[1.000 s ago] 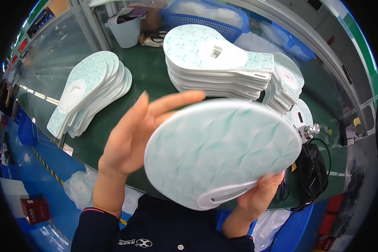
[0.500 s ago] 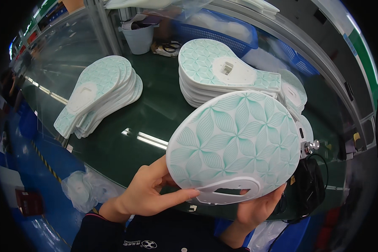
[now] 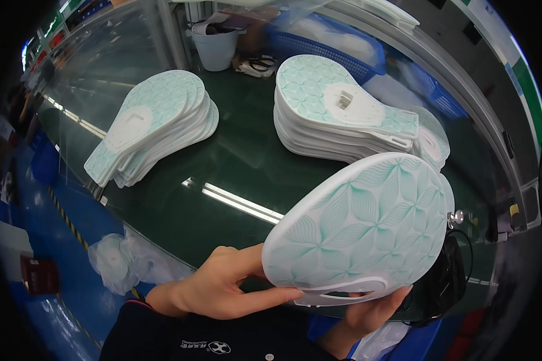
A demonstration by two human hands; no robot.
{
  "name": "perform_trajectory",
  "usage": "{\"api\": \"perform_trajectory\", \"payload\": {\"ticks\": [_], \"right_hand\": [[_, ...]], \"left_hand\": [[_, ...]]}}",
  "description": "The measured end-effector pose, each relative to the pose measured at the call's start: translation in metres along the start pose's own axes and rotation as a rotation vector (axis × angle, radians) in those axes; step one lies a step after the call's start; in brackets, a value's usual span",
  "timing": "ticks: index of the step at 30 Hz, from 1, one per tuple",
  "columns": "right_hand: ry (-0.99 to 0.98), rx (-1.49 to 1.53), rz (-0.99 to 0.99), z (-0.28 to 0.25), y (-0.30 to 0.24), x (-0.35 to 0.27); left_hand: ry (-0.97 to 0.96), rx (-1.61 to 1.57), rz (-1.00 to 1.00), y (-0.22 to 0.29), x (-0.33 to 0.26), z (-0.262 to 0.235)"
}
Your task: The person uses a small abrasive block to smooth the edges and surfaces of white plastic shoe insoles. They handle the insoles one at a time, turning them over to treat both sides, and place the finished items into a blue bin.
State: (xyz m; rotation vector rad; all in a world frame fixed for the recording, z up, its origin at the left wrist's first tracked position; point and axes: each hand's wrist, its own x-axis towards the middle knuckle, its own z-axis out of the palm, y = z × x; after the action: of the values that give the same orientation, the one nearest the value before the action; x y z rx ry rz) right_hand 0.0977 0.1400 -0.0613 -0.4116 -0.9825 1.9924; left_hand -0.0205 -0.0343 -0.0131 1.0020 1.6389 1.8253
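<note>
Both of my hands hold up a rounded white plastic panel [image 3: 367, 228] with a green leaf-line pattern. Its patterned face is tilted toward me, and a raised rim frames a slot at its lower edge. My left hand [image 3: 226, 286] grips the lower left edge, thumb on the front beside the slot and fingers behind. At the lower right, my right hand [image 3: 373, 313] closes on the edge from below, most of its fingers hidden. Beyond the panel stands a stack of similar paddle-shaped panels [image 3: 313, 90]; another stack [image 3: 156, 102] lies farther left.
Everything rests on a dark green glossy table [image 3: 235, 156]. Along the back are a white bucket [image 3: 215, 51], scissors [image 3: 259, 65] and a blue basket [image 3: 319, 51]. A metal knob [image 3: 456, 218] and a black bag-like item [image 3: 442, 283] sit at right. Plastic bags [image 3: 117, 259] lie lower left.
The held panel has tipped so its face looks more foreshortened, and it sits slightly further right and lower. Both hands keep their grip. The whole view has shifted a little.
</note>
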Motion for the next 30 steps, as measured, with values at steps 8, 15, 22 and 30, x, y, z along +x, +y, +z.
{"api": "perform_trajectory", "payload": {"ticks": [8, 15, 22, 30], "right_hand": [[-0.298, 0.261, 0.096, -0.021, 0.001, 0.006], [-0.496, 0.281, 0.083, -0.024, 0.004, 0.01], [-0.539, 0.288, 0.046, -0.024, 0.008, 0.012], [-0.43, 0.354, 0.262, -0.017, 0.005, 0.005]], "left_hand": [[0.08, -0.134, 0.028, 0.002, 0.002, -0.001], [0.115, -0.177, 0.052, 0.0, 0.001, -0.001], [0.09, -0.122, 0.135, -0.006, -0.007, -0.011], [0.419, -0.121, 0.062, 0.0, 0.01, 0.025]]}}
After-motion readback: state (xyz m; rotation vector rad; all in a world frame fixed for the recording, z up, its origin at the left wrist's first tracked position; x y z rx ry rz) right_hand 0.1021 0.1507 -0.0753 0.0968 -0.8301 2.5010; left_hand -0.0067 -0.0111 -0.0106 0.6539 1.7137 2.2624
